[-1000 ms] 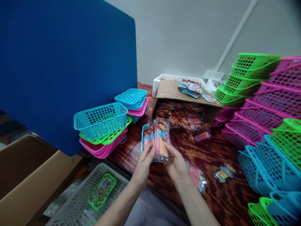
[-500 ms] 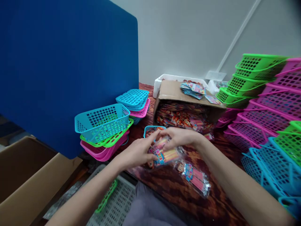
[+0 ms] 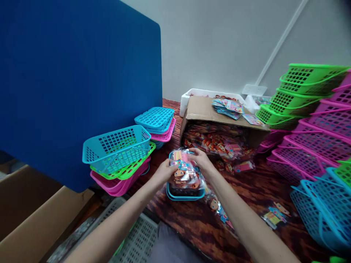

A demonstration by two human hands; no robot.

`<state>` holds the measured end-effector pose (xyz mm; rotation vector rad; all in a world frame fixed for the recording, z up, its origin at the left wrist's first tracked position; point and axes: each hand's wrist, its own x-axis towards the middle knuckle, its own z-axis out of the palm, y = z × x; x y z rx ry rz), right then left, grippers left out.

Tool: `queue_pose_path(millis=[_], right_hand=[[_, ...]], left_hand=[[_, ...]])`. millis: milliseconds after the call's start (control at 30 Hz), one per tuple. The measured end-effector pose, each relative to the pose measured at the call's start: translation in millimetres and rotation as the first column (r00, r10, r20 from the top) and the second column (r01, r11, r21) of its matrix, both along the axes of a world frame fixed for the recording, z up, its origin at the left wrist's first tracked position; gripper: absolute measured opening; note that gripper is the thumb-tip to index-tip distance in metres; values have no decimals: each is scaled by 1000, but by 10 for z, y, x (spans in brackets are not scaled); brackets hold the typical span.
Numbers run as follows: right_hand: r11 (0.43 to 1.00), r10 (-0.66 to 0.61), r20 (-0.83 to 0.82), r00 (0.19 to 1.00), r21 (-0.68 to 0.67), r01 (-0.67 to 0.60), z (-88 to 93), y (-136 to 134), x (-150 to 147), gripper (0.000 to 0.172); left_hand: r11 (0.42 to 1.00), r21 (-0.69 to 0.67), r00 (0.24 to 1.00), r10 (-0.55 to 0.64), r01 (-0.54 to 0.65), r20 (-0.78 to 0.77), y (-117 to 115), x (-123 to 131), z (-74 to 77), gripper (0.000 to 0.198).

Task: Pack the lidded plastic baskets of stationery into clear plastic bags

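Note:
A stack of clear plastic packets (image 3: 183,168), printed with cartoon dolls and holding coloured strips, sits between my two hands. My left hand (image 3: 165,172) grips its left side, thumb laid across the top. On the right side my right hand (image 3: 201,160) has its fingers curled around the edge. Beneath the stack is a small blue basket (image 3: 186,198), whose front rim shows; the packets hide most of its inside. Another doll packet (image 3: 216,206) lies on the table, partly covered by my right forearm. Farther right lies one more packet (image 3: 276,214).
Behind my hands a cardboard box (image 3: 201,106) lies open towards me, full of packets. Stacked baskets stand on both sides: blue ones (image 3: 116,144) at left, green (image 3: 304,82) and pink (image 3: 315,131) at right. A blue panel (image 3: 109,73) rises at left.
My hands have drawn apart to either side of the packets, which now lie stacked over the blue basket. My view has shifted slightly, and the basket's front rim has come into sight.

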<state>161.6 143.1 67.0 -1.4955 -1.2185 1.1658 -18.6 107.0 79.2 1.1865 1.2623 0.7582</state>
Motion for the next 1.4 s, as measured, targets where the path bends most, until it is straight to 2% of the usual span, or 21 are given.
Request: queue_pose_path(millis=[33,100,167,200,233,267,333,367,433,567,633,700,767,800,867,933,1000,1100,1200,1267,1400], right_hand=[[998,-56,54,997,34,54,-54,1,-16,41],[985,-153,167,974,107,137,-129,-1,-39,36],[970,-212,270,939,175,168,-158,-22,-58,36],[964,-229,314,921,204,170,-159,-41,-72,37],[960,-240,353,904,228,165,-154,-64,-87,40],[956,-247,387,888,249,157,-147,-90,-106,42],[950,-252,445,860,284,131,-134,-147,-145,44],[948,-247,469,848,298,111,-134,-177,-164,43],[946,-221,509,832,320,56,-152,-239,-190,40],[931,-192,532,825,364,-18,-259,-359,-184,41],[921,-193,524,830,389,-32,-329,-395,-160,46],[906,-182,517,836,419,-62,-393,-401,-134,47],[890,-171,514,840,446,-92,-439,-380,-110,46],[885,-169,510,843,455,-97,-454,-365,-97,46],[882,-174,481,859,464,-82,-464,-336,-65,45],[888,-176,419,891,458,-39,-453,-318,-24,44],[897,-175,361,916,442,-3,-431,-313,14,40],[902,-174,362,916,432,0,-403,-317,32,37],[903,-198,413,889,429,1,-381,-325,9,39],[903,-220,433,874,430,15,-355,-339,-5,40],[900,-234,346,909,431,68,-281,-407,6,43]], left_hand=[[999,42,998,27,-25,-57,-6,-2,13,42],[979,201,954,87,-29,-288,-43,-8,42,44],[907,413,789,194,82,-583,-79,-17,65,40],[847,500,684,257,180,-682,-83,-21,67,37],[779,561,613,304,281,-730,-74,-24,59,36],[710,601,598,315,366,-737,-50,-25,40,36],[595,633,644,237,496,-727,18,-18,-32,38],[560,623,661,169,546,-731,51,-11,-81,40],[540,582,662,61,608,-747,83,8,-182,45],[582,538,683,-43,610,-729,5,65,-268,52],[646,510,742,-133,568,-657,-28,122,-238,53],[742,479,831,-187,469,-523,-16,200,-201,49],[820,484,929,-146,306,-340,25,272,-195,42],[837,501,964,-110,222,-242,45,295,-207,39],[833,544,995,-70,100,-75,63,303,-248,34],[811,581,997,-80,69,-6,50,260,-290,30],[794,602,995,-97,91,-22,23,191,-314,28],[792,604,994,-106,87,-3,-7,103,-308,28],[830,557,983,-83,-24,166,-35,81,-260,26],[861,502,948,-82,-89,308,-71,105,-222,26],[924,379,858,-156,-48,489,-175,186,-181,25]])
